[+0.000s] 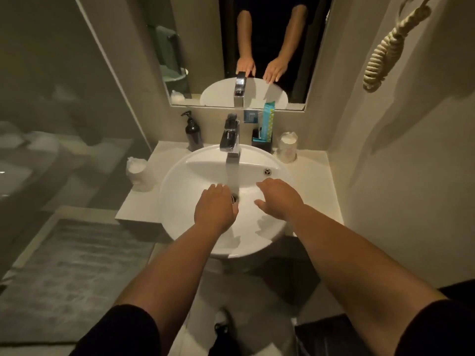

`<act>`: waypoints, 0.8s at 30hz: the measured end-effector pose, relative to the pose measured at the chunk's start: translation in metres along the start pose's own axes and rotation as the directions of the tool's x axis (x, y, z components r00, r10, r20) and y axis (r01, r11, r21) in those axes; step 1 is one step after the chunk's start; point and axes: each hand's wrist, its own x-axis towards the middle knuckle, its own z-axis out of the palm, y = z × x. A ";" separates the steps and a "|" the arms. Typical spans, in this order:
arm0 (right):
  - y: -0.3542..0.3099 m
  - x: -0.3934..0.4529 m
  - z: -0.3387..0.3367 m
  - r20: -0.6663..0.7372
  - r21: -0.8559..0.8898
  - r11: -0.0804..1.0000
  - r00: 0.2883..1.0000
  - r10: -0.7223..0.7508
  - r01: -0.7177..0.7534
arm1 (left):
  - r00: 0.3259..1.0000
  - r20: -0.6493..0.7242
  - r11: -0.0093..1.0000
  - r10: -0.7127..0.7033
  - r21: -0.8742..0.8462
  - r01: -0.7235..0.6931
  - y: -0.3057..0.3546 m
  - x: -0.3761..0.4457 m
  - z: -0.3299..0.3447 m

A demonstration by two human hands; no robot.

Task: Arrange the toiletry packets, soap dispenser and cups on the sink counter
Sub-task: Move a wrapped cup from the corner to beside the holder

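Both my hands hover over the white basin (180, 181) with relaxed fingers and hold nothing. My left hand (214, 208) is just left of the drain, my right hand (280, 199) to its right. A dark soap dispenser (193, 132) stands at the back left of the counter (311, 183). A black holder (262, 142) with teal toiletry packets (268, 120) stands at the back right. One wrapped cup (288, 147) stands beside the holder. Another wrapped cup (138, 173) stands on the counter's left edge.
A chrome faucet (230, 138) rises behind the basin, below a mirror (257, 47). A coiled cord (390, 47) hangs on the right wall. A grey bath mat (72, 273) lies on the floor to the left.
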 end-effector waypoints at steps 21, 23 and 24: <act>-0.216 0.101 0.052 0.090 -0.024 0.926 0.923 -0.374 0.377 | 0.938 0.029 0.935 -0.346 0.097 0.342 -0.225 -0.038 -0.030; -0.231 0.115 0.056 0.086 -0.016 0.933 0.931 -0.356 0.359 | 0.944 0.042 0.941 -0.328 0.106 0.322 -0.244 -0.028 -0.026; -0.238 0.121 0.058 0.086 -0.014 0.938 0.935 -0.344 0.346 | 0.946 0.049 0.943 -0.321 0.109 0.314 -0.253 -0.023 -0.025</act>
